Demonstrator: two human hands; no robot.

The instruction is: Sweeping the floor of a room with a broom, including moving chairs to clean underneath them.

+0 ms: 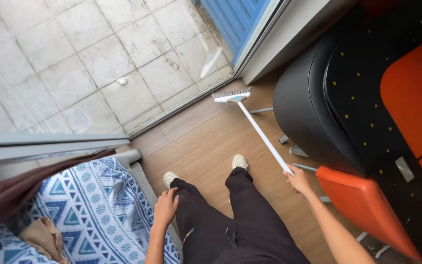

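Broom (250, 117) handle wrapped by right hand (299, 182) fingers, left hand (165, 208) fingers loosely spread on trouser leg (196, 220)

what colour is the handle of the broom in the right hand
White, seen in the head view: the broom has a white handle and head with a small blue part, gripped by the right hand.

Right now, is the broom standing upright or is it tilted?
Tilted. The broom slants from its bristle head on the wooden floor near the glass door back to the right hand, which grips the handle's end.

Bright, sharp daylight through glass; edges bend.
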